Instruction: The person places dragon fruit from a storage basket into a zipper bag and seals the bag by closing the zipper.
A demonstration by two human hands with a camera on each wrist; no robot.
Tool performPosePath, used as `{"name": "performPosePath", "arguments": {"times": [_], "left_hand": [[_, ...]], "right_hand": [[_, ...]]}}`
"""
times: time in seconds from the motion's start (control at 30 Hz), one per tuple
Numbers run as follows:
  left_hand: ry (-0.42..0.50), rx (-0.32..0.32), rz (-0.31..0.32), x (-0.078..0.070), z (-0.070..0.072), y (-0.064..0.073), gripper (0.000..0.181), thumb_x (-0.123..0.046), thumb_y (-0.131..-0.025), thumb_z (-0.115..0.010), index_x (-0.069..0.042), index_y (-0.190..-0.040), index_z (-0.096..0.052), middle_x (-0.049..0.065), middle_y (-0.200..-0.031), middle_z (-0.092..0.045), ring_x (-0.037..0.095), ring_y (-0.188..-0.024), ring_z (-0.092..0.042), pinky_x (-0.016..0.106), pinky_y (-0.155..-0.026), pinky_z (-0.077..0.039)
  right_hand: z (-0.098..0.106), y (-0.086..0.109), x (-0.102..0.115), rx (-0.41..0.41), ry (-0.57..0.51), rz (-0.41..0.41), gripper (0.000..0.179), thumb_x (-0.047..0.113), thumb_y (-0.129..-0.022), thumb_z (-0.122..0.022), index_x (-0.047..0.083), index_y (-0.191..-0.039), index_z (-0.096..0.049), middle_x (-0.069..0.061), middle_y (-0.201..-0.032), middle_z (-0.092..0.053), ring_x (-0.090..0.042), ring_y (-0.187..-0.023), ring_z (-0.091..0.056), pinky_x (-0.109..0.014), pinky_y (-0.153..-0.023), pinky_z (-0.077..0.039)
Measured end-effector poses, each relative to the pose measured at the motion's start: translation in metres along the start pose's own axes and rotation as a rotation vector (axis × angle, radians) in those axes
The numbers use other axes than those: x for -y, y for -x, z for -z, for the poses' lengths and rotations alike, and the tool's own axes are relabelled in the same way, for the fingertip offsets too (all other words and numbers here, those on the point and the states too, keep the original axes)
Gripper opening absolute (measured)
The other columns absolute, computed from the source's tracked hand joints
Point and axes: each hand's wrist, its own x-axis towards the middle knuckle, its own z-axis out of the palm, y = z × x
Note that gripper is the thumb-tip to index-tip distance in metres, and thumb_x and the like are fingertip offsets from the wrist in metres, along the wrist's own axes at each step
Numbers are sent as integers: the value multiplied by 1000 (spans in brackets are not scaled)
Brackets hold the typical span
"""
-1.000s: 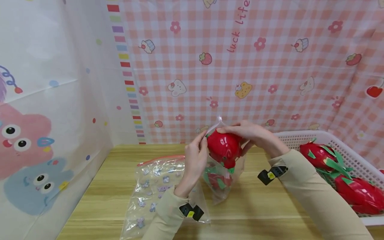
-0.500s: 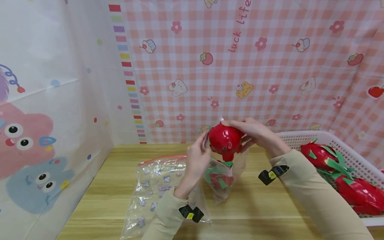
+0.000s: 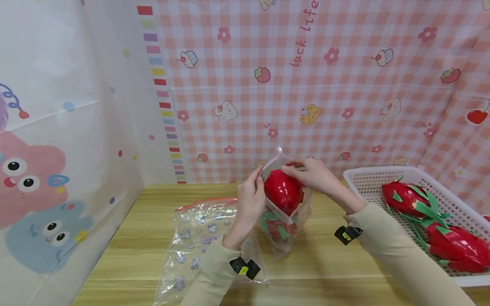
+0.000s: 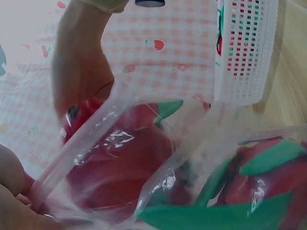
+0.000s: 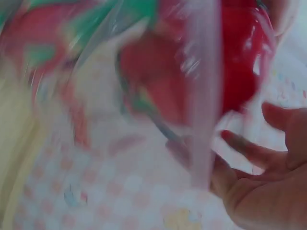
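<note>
A white cloth [image 3: 115, 157] with cartoon figures hangs at the far left. Right of it, a flat clear bag [image 3: 200, 246] with a red zip and small purple prints lies on the wooden counter [image 3: 126, 246]. The left hand [image 3: 250, 202] reaches over this bag, its fingers pinching the rim of a second clear bag [image 3: 305, 208]. Two red fruits are in that second bag — a lower fruit [image 3: 277, 229] seen through the plastic, and an upper fruit [image 3: 284, 191] at the gaping mouth. The right hand [image 3: 311, 174] is at the mouth's right side, fingers loosely spread beside the upper fruit, released. At right, a white basket [image 3: 383, 171] holds more leafy red fruits [image 3: 459, 246].
</note>
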Motion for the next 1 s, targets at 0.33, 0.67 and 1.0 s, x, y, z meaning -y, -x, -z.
{"name": "performPosePath", "arguments": {"times": [0.33,0.67,1.0], "left_hand": [[22,-70,-6,10,4,-4,37,-4,-97,-40,3,-131,-54,-2,-55,-34,5,-40,-27,14,-37,-22],[-138,-142,-71,0,13,-14,29,-2,-95,-46,10,-115,-63,2,-54,-41,6,-41,-28,14,-38,-21],[-111,-93,-74,1,10,-15,29,-5,-96,-44,6,-115,-64,6,-60,-54,2,-38,-26,13,-36,-20]], "right_hand": [[-9,16,-39,-372,388,-7,30,19,-86,-67,-6,-102,-64,-25,-90,-64,-34,-72,-58,-42,-60,-49],[-6,5,-38,-470,152,60,30,13,-87,-55,4,-60,-66,3,-44,-44,-9,-43,-33,-22,-44,-27],[-1,25,-25,-438,142,-52,29,22,-86,-54,7,-64,-65,1,-49,-48,-13,-49,-40,-24,-45,-30]]}}
